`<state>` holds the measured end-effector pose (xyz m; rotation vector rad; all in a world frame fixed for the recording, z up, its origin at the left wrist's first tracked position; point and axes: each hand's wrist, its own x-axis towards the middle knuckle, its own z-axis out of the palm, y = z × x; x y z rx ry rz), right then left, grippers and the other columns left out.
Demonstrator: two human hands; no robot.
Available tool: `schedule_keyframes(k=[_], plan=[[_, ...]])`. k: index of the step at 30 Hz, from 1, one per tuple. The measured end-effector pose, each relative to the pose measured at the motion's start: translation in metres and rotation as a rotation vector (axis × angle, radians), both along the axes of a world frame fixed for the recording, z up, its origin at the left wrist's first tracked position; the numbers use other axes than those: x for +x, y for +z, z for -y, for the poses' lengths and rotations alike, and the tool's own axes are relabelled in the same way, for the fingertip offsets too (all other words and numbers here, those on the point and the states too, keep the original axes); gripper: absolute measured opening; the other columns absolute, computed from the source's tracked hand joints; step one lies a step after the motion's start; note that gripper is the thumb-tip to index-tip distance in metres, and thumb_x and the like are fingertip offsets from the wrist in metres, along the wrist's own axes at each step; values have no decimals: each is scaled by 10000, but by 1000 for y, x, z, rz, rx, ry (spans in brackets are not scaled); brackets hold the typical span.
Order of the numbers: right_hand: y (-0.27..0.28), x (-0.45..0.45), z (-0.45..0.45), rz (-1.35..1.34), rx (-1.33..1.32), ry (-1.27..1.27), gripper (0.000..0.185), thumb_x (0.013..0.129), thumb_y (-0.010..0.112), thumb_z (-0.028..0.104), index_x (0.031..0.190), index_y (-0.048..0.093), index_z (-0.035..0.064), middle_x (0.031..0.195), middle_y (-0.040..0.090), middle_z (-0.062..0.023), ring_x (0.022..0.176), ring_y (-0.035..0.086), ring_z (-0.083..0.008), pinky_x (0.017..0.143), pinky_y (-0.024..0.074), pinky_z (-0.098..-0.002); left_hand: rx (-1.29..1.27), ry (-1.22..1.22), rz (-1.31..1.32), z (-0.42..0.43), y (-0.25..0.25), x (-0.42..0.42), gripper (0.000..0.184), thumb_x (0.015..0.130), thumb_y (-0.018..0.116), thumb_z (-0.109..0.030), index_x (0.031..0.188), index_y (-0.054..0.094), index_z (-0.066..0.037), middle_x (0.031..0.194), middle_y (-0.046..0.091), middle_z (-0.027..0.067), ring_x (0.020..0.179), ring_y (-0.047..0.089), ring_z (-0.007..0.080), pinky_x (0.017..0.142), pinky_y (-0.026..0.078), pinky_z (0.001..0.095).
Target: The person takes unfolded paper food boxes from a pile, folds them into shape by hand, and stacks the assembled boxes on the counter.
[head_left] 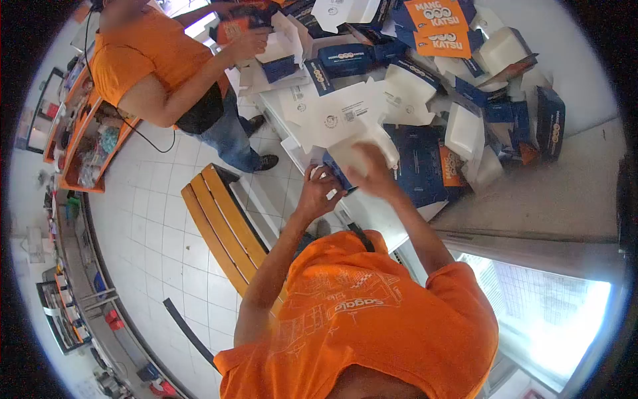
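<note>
A cardboard food box (337, 169), dark blue outside and white inside, is partly folded at the table's near edge. My left hand (322, 193) is closed on its blue side, fingers curled around the edge. Over the white inner side is my right hand (373, 174), smeared by motion, so its fingers cannot be made out. Flat white box blanks (339, 113) lie just beyond my hands. To the right is a dark blue flat blank (422, 166) with an orange printed panel.
Folded boxes (465, 130) and orange printed sleeves (438, 26) heap across the table. A co-worker in an orange shirt (143, 56) stands at the far left, handling another box (279, 60). A slatted wooden bench (222, 229) stands left of me on the tiled floor (159, 246).
</note>
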<state>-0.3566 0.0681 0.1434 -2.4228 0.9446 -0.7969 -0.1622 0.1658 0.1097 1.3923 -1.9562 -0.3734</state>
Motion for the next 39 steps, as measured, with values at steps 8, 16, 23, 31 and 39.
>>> schedule_keyframes(k=[8,16,23,31,39], plan=[[0,3,-62,-398,184,77,610,838,581,9,1410,373,-36,1024,664,-271,901,649,-456,814,509,-534,-70,122,31,-11,-15,-12,195,715,818,-283,845,719,-176,1012,701,-23,1214,543,247,1133,242,569],[26,29,-42,-515,225,-2,271,957,550,202,1128,572,-7,804,695,-211,738,685,-424,676,530,-540,-77,319,174,-6,1,3,525,610,869,-503,1010,708,-204,1298,600,59,1253,505,341,1038,328,570],[-9,72,-19,-449,54,-149,240,952,545,204,1051,563,-14,731,697,-186,696,710,-386,613,553,-503,125,457,248,-7,-1,-6,790,548,868,-587,1208,657,-208,1236,658,55,1176,555,325,952,357,550],[11,68,-19,-598,136,-68,392,773,695,100,1109,547,-40,783,707,-206,747,731,-357,660,579,-480,169,546,219,-12,-18,-13,950,505,842,-676,1296,587,-216,1222,672,62,1110,574,315,883,350,510],[11,64,-17,-597,124,-29,338,782,658,56,1085,547,-46,785,707,-214,757,734,-359,651,583,-472,201,560,101,-11,-16,-16,911,473,857,-668,1242,613,-244,1181,678,35,1098,564,311,888,343,489]])
